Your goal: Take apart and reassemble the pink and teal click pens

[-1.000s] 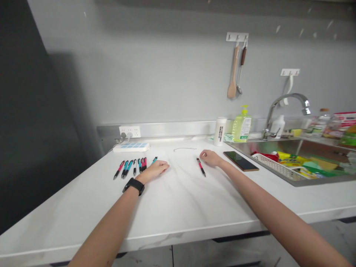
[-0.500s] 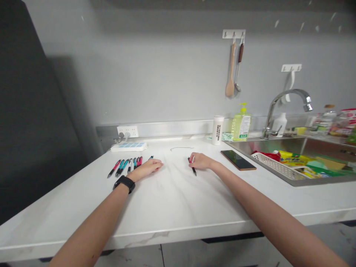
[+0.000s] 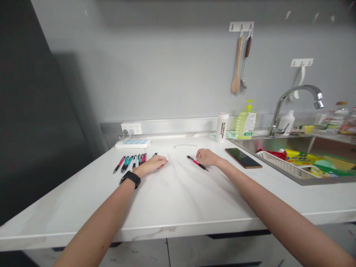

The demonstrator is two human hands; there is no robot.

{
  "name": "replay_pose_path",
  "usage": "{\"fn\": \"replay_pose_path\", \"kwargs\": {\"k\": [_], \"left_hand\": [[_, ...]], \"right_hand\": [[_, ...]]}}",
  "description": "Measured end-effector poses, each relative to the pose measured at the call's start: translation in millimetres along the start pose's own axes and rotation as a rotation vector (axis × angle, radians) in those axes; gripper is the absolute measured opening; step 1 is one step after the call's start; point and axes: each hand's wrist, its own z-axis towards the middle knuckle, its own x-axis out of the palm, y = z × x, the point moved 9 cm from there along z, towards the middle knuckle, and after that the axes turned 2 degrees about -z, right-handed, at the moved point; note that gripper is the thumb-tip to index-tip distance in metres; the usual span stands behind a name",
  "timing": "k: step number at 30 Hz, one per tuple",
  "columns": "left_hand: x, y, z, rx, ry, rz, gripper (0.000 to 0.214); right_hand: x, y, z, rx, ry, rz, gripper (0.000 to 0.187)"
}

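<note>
My right hand (image 3: 206, 157) rests on the white counter (image 3: 178, 200) with its fingers closed on a red and black pen (image 3: 194, 161). The pen lies slanted, one end out to the left of my fingers. My left hand (image 3: 154, 163), a black watch (image 3: 130, 178) on its wrist, lies palm down with fingers stretched out. It sits at the right end of a row of several pink, teal and black pens (image 3: 132, 162). One pen tip (image 3: 155, 154) shows just behind its knuckles.
A thin wire (image 3: 185, 145) lies behind my hands, near a white power strip (image 3: 132, 143). A dark phone (image 3: 243, 157) sits beside the sink (image 3: 306, 178), which holds a basket and packets. A white cup (image 3: 222, 127), a soap bottle (image 3: 246, 123) and a faucet (image 3: 297, 100) stand at the back.
My right hand took hold of the red pen and turned it from pointing away from me to lying slanted across. My left hand stayed beside the pen row.
</note>
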Motion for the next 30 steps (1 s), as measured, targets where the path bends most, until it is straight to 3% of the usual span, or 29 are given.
{"fn": "replay_pose_path", "kwargs": {"k": [4,6,10,13,16,18,21,30], "left_hand": [[-0.5,-2.3,-1.3,0.022,-0.020,0.049,0.031],[-7.6,-3.0,-2.1,0.029,-0.094,0.127,0.029],[-42.1,-1.4,-12.3,-0.032,-0.379,0.477,0.023],[-67.9,11.4,-24.4,-0.207,-0.484,0.705,0.024],[-83.0,25.1,-32.4,-0.330,-0.474,0.791,0.031],[-85.4,31.4,-33.0,-0.357,-0.435,0.804,0.032],[-82.5,36.1,-30.4,-0.364,-0.382,0.793,0.028],[-71.0,29.9,-24.1,-0.269,-0.306,0.737,0.021]], "right_hand": [[0.4,3.6,-4.0,0.010,0.051,-0.033,0.020],[1.8,11.2,-8.7,0.002,0.087,-0.030,0.021],[8.1,27.2,-16.7,-0.051,0.172,0.004,0.024],[3.3,20.4,-13.2,-0.031,0.112,-0.004,0.023],[-5.7,-3.6,-4.1,0.041,0.001,-0.046,0.029],[-8.5,-22.8,1.9,0.097,-0.040,-0.065,0.038],[-7.3,-40.9,9.7,0.110,-0.044,-0.118,0.036],[-1.2,-45.5,15.3,0.102,0.028,-0.105,0.029]]}}
